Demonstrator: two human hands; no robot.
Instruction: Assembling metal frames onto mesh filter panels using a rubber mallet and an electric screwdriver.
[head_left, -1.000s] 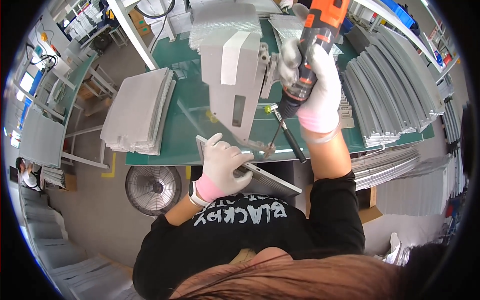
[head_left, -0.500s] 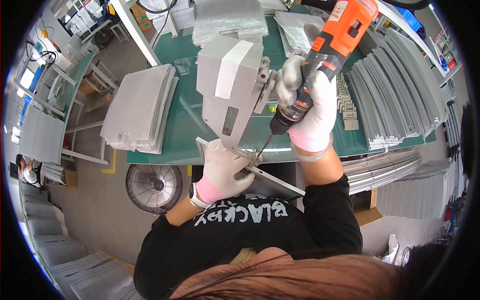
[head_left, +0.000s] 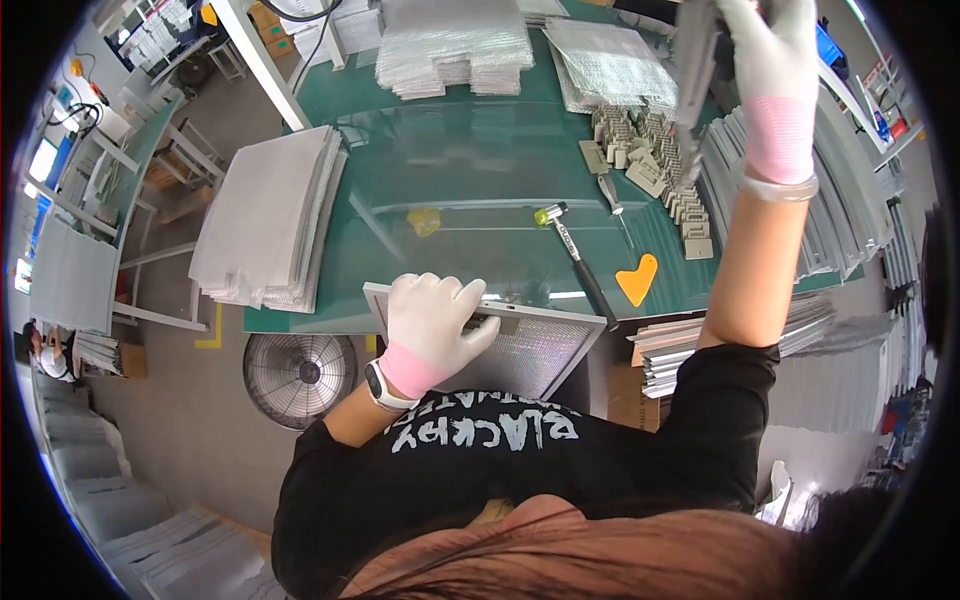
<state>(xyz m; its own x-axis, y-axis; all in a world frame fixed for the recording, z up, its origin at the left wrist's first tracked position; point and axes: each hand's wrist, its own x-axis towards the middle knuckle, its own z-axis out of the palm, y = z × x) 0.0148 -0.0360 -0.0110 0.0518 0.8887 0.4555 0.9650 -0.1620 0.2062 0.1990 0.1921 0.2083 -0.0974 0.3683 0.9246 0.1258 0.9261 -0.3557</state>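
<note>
A framed metal mesh panel [head_left: 535, 350] tilts against the table's front edge. My left hand [head_left: 430, 325], in a white glove with a pink cuff, grips its upper edge, fingers over the frame and thumb to the right. Far to the right and high up, my right hand [head_left: 780, 60] reaches out in a matching glove; its fingers are cut off by the picture's edge. Close to it is a long grey thing [head_left: 697, 70], smeared by motion; I cannot tell whether the hand holds it. A black-handled mallet [head_left: 580, 265] lies just past the panel's right end.
On the green table [head_left: 430, 165] are a screwdriver [head_left: 612, 200], an orange scraper [head_left: 637, 280] and rows of small beige metal pieces [head_left: 660, 165]. Sheet stacks [head_left: 265, 215] stand left, wrapped stacks [head_left: 455, 45] behind, grey panels [head_left: 790, 190] right. A round fan [head_left: 300, 380] sits on the floor.
My right hand has moved up and right, away from the panel. The orange drill and the grey housing with white tape have left the table's middle. My left hand stays on the panel.
</note>
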